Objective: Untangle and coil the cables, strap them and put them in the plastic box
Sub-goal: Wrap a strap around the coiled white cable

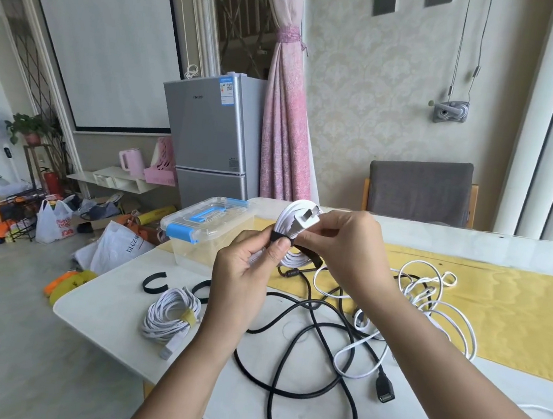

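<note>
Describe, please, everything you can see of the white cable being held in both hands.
The white cable is wound into a compact coil, held in the air above the table. Its white plug, prongs pointing up and right, lies against the top of the coil. A black strap wraps round the loops. The left hand presses its thumb on the strap; the right hand grips the coil beside the plug.

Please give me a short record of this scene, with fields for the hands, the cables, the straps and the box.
left hand: pinches black strap on white cable coil
right hand: holds the coil at its plug
done: one white bundle with yellow strap, on table
loose: black cable, white cable, on table
spare straps: two, black, near box
plastic box: lid closed, on table
</note>
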Action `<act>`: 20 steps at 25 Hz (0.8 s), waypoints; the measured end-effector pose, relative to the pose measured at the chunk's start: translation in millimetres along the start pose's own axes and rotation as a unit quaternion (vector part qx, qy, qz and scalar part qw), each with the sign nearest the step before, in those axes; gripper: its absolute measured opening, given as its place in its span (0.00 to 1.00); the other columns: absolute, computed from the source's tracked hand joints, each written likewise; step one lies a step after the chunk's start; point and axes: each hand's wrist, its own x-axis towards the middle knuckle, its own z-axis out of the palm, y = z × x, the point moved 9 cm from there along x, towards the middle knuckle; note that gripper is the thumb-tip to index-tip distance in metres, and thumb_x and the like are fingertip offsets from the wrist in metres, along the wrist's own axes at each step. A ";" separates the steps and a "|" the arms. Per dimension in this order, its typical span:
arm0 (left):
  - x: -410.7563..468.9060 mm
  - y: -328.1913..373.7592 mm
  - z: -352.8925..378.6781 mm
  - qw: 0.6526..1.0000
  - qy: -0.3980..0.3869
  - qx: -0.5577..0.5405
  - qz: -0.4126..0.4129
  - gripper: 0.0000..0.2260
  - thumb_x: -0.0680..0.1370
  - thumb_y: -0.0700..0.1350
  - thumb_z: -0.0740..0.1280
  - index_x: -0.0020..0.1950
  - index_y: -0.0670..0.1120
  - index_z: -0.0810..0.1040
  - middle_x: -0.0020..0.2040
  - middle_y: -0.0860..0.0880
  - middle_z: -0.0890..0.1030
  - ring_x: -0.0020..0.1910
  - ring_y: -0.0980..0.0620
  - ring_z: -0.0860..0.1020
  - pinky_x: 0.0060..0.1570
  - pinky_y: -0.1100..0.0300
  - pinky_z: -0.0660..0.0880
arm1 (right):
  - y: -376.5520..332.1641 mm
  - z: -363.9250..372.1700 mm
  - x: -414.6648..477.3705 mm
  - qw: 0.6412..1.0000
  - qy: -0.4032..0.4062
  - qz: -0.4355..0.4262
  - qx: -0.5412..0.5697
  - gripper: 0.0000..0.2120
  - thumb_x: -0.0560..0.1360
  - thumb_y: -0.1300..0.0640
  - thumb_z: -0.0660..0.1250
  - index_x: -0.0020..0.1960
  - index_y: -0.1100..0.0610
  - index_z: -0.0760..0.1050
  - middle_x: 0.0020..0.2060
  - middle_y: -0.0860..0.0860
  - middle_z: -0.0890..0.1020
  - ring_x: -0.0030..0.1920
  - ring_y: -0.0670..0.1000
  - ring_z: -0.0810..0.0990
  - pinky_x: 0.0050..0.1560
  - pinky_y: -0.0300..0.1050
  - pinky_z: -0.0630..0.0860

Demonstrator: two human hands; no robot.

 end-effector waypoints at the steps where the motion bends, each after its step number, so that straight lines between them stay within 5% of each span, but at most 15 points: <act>1: 0.1 0.5 -1.2 1.000 0.008 0.018 0.010 0.08 0.76 0.53 0.67 0.52 0.63 0.81 0.47 0.44 0.81 0.49 0.55 0.78 0.57 0.58 0.74 | 4.3 6.2 0.5 0.999 -0.019 0.024 0.034 0.06 0.68 0.60 0.75 0.33 0.57 0.82 0.27 0.50 0.81 0.28 0.41 0.74 0.34 0.35 0.72; 3: -0.9 0.9 -4.8 0.997 0.035 0.064 0.027 0.10 0.77 0.47 0.68 0.57 0.56 0.81 0.41 0.44 0.76 0.44 0.58 0.75 0.49 0.69 0.71 | 16.8 22.9 -0.8 0.981 -0.070 0.096 0.152 0.05 0.71 0.66 0.70 0.38 0.63 0.83 0.33 0.55 0.82 0.35 0.48 0.78 0.44 0.47 0.78; 6: 0.8 -0.7 -10.9 0.989 0.065 0.126 0.048 0.15 0.78 0.43 0.66 0.64 0.43 0.78 0.40 0.51 0.70 0.42 0.63 0.73 0.46 0.76 0.67 | 20.7 47.1 -7.2 0.938 -0.147 0.147 0.276 0.02 0.67 0.71 0.66 0.36 0.71 0.75 0.35 0.58 0.75 0.39 0.54 0.72 0.48 0.49 0.71; 11: 1.7 5.4 -7.7 0.980 0.023 0.180 0.084 0.18 0.78 0.45 0.64 0.68 0.51 0.71 0.41 0.50 0.72 0.44 0.61 0.74 0.50 0.76 0.68 | 23.2 54.0 -13.0 0.911 -0.143 0.149 0.357 0.03 0.69 0.67 0.72 0.41 0.64 0.78 0.37 0.55 0.79 0.42 0.53 0.75 0.48 0.47 0.70; 15: 3.2 -7.6 -11.1 0.997 0.033 0.067 -0.007 0.27 0.73 0.43 0.73 0.69 0.53 0.69 0.42 0.56 0.82 0.46 0.65 0.80 0.51 0.68 0.74 | 24.3 55.0 -11.5 0.880 -0.143 0.161 0.423 0.06 0.71 0.72 0.66 0.44 0.63 0.76 0.38 0.55 0.82 0.43 0.53 0.81 0.51 0.43 0.76; 18: 4.1 -13.2 -8.0 0.998 0.043 0.042 -0.015 0.18 0.73 0.45 0.73 0.62 0.46 0.79 0.52 0.57 0.83 0.55 0.61 0.79 0.58 0.60 0.74 | 24.6 55.3 -11.3 0.856 -0.123 0.171 0.472 0.08 0.70 0.73 0.65 0.42 0.61 0.77 0.35 0.52 0.81 0.38 0.50 0.81 0.46 0.39 0.76; 20: 1.1 -8.9 -1.2 0.997 0.041 0.065 0.007 0.15 0.75 0.42 0.70 0.61 0.48 0.79 0.55 0.56 0.82 0.56 0.63 0.78 0.58 0.66 0.71 | 28.3 56.6 -11.8 0.838 -0.104 0.189 0.501 0.08 0.69 0.73 0.66 0.40 0.62 0.79 0.35 0.53 0.82 0.38 0.49 0.82 0.45 0.38 0.79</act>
